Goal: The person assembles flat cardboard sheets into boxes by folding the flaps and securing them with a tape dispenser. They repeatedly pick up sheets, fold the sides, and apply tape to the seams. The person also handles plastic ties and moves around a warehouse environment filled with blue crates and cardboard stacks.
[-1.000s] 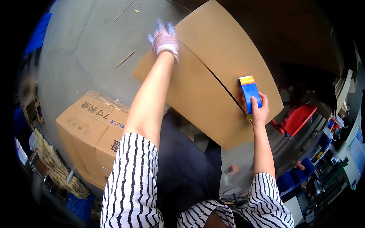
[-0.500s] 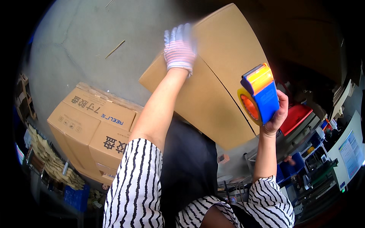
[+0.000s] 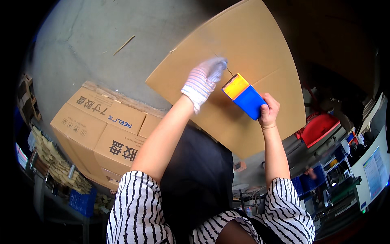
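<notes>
A large brown cardboard box lies in front of me, with a dark seam running across its upper face. My right hand, bare, grips a blue and yellow tape dispenser over that face, its toothed edge close to the seam. Just left of the toothed edge is my left hand, in a white striped glove. It hovers at or just above the cardboard near the seam. Motion smears its fingers, which look partly bent; whether anything is between them is hidden.
Printed cardboard boxes stand at the left, beside a strip of cardboard or wood on the grey floor. A red seat-like object is at the right, near blue bins and a white board. A thin stick lies on the floor.
My left hand has come from the box's far left edge inward to the seam. The tape dispenser in my right hand has moved left and turned, toothed edge toward the seam. The box faces look flatter.
</notes>
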Demonstrator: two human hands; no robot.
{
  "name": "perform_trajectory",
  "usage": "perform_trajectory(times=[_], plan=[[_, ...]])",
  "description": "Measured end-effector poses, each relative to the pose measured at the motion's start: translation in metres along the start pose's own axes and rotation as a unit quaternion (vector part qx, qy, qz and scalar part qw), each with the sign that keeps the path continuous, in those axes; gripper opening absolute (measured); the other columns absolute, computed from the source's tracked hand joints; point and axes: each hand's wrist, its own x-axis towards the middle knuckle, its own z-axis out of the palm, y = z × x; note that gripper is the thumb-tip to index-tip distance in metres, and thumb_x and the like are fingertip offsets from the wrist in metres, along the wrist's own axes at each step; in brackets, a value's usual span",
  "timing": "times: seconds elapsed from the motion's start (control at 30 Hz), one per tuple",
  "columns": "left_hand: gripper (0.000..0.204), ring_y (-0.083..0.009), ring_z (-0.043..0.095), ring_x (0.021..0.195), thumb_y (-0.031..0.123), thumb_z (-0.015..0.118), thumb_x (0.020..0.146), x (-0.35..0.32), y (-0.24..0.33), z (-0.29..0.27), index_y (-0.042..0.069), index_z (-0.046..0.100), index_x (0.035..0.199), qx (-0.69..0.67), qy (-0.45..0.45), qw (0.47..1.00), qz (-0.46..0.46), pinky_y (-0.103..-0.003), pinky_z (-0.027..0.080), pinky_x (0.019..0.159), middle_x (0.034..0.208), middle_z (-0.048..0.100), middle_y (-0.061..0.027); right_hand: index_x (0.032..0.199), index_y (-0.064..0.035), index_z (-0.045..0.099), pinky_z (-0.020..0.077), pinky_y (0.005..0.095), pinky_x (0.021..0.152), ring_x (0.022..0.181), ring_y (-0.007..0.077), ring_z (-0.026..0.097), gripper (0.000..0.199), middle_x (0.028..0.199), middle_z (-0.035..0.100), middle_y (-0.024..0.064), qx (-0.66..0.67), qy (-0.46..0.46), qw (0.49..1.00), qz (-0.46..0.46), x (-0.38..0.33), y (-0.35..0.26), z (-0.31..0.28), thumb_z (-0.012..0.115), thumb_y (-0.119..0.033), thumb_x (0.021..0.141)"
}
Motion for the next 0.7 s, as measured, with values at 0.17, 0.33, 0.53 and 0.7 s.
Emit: perform_trajectory(times=[0.17, 0.33, 0.53, 0.7], plan=[[0.031, -0.0147, 0.061, 0.096, 0.027, 0.064, 0.09, -0.008, -0.005, 0.015, 0.004, 0.062, 0.111, -0.339, -0.118, 0.906, -0.224, -0.029, 0.049, 0.085, 0.103, 0.066, -0.0035, 0.078, 0.0013, 0.06, 0.0393, 0.0313, 0.053, 0.058, 0.0206, 0.052, 0.068, 0.063, 0.051, 0.0087, 0.022, -0.025, 0.999, -0.002, 0.002, 0.004, -0.005, 0.047, -0.065, 0.087], [0.018, -0.0143, 0.06, 0.085, 0.025, 0.062, 0.091, -0.009, 0.003, 0.026, 0.007, 0.061, 0.094, -0.47, -0.097, 0.846, -0.233, -0.028, 0.049, 0.082, 0.087, 0.063, -0.0017, 0.081, 0.0031, 0.061, 0.04, 0.0296, 0.056, 0.062, 0.0183, 0.053, 0.071, 0.067, 0.054, 0.0075, 0.057, -0.051, 0.997, 0.019, -0.001, 0.017, -0.011, 0.047, -0.066, 0.086], [0.026, -0.0147, 0.059, 0.077, 0.034, 0.062, 0.091, 0.002, -0.001, 0.013, 0.008, 0.061, 0.094, -0.497, -0.155, 0.812, -0.263, -0.027, 0.05, 0.07, 0.084, 0.064, -0.0064, 0.083, 0.0026, 0.063, 0.0411, 0.0291, 0.058, 0.064, 0.018, 0.054, 0.071, 0.069, 0.056, 0.0073, 0.101, -0.037, 0.993, 0.044, -0.005, 0.017, -0.012, 0.046, -0.066, 0.087], [0.029, -0.013, 0.061, 0.087, 0.03, 0.063, 0.09, -0.003, 0.013, 0.007, 0.005, 0.063, 0.105, -0.335, -0.183, 0.89, -0.248, -0.029, 0.052, 0.078, 0.094, 0.065, -0.0038, 0.084, 0.003, 0.063, 0.0407, 0.0293, 0.058, 0.065, 0.0178, 0.053, 0.073, 0.07, 0.056, 0.0071, 0.096, -0.045, 0.994, 0.04, -0.005, 0.015, -0.012, 0.045, -0.068, 0.086]])
